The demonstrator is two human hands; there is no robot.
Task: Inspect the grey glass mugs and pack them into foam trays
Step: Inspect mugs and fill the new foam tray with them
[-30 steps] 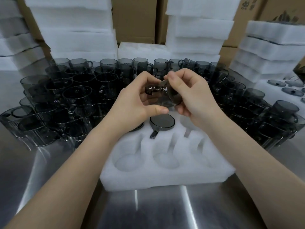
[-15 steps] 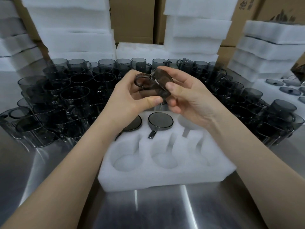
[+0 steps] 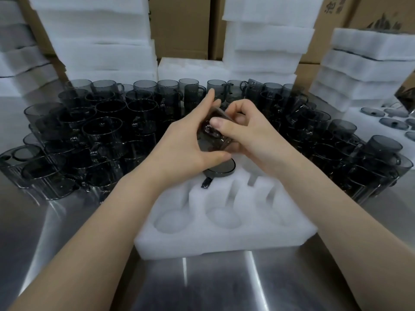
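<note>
Holding one grey mug point(image 3: 213, 140) between them above the far edge of the foam tray point(image 3: 224, 245), both hands were closed on the glass. The left hand point(image 3: 184, 142) cupped it with the thumb beneath and the fingers curved round its far side, one finger lifted clear. The right hand point(image 3: 249, 135) gripped it with the thumb pressed flat on the wall and the other fingers curled behind. This looked like the inspection step, the mug not yet set down.

Only one packed mug point(image 3: 222, 170) showed in the tray, bottom up in the far row, its handle lying in the slot toward the near edge. The near-row pockets were bare; what lay under the hands could not be told. So this tray seemed barely begun.

Much was left: a crowd of waiting mugs point(image 3: 107, 131) covered the steel table point(image 3: 224, 288) toward its far edge, left and right of the tray. At the table's right edge another tray point(image 3: 354, 113) already carried mugs.
</note>
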